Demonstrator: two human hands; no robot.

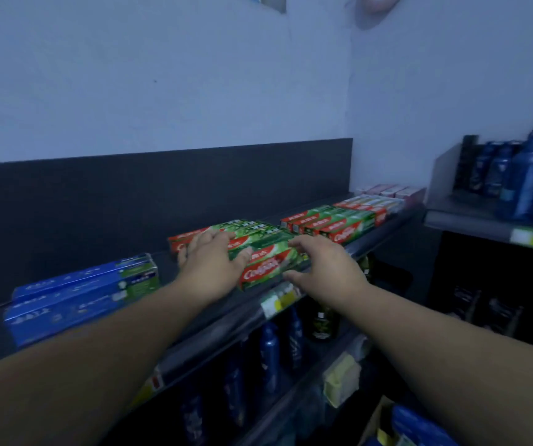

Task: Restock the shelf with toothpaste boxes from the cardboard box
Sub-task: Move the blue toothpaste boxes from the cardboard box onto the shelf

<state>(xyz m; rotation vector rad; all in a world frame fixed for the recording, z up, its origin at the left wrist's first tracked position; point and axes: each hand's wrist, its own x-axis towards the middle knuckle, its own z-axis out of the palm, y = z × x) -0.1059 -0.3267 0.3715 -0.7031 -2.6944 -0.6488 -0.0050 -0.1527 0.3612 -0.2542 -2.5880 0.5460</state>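
**Clerk:** Top shelf, centre lot, what is lying there?

**Checker:** Green-and-red Colgate toothpaste boxes, lying flat in a low stack near the front lip. Both hands are resting on them.

**Clerk:** How are the hands sitting?

**Checker:** The left hand is lying flat on the stack's left part, fingers straight and spread. The right hand is touching the stack's right end, fingers loosely spread on top, thumb at the front edge. Neither is clamping a box.

**Clerk:** Neighbouring lots?

**Checker:** Blue toothpaste boxes are lying to the left, apart from the stack. A second green-and-red row is lying to the right, with white-and-red boxes and pink boxes beyond.

**Clerk:** Supply?

**Checker:** The cardboard box is sitting low at the right, showing blue packs inside. Blue bottles are standing on the shelf beneath.
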